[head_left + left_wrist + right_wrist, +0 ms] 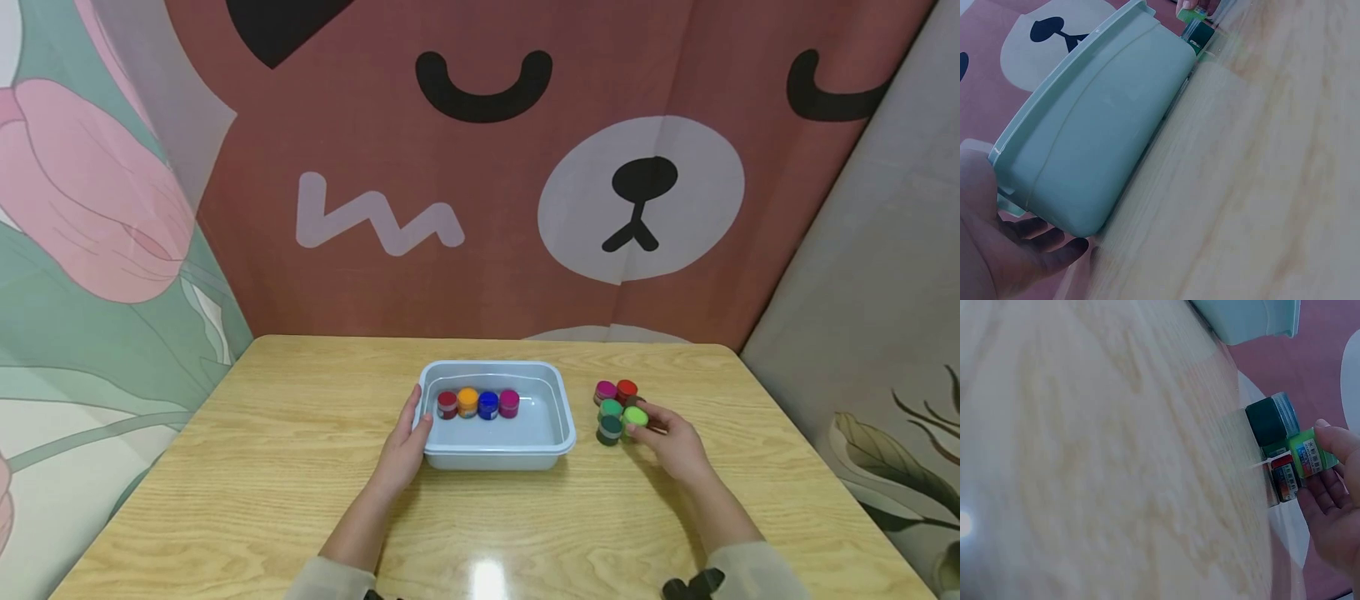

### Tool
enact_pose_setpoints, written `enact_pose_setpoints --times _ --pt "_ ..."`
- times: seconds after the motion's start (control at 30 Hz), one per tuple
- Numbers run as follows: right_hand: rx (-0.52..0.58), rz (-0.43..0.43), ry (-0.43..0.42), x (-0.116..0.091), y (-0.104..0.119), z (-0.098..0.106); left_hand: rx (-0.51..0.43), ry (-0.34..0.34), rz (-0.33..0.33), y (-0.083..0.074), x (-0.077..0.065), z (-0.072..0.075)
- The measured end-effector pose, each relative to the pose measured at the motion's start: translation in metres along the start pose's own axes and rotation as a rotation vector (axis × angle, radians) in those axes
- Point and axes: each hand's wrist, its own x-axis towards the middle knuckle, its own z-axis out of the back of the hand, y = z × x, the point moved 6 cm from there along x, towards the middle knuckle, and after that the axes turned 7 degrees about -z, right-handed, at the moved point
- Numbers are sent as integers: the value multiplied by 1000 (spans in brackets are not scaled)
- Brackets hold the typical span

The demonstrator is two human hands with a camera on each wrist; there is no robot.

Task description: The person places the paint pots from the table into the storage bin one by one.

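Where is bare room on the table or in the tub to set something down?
Bare table lies left of the left hand and in front of the tub; inside, it is bare right of its four jars. Crowded: the cluster where the right hand pinches a light green jar.

Head: looking forward and down from the tub's (491, 461) near side, farthest off.
Left wrist: facing the tub's front wall closely, leaning.
Right wrist: facing forward, lying sideways, low right of the tub.
Wrists: sharing tub, lime jar (1309, 456).
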Motion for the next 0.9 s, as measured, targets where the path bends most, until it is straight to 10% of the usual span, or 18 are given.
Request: enact_pose_setpoints --times 0.9 --pt "91 108 -25 -8 57 3 -6 7 4 0 -1 0"
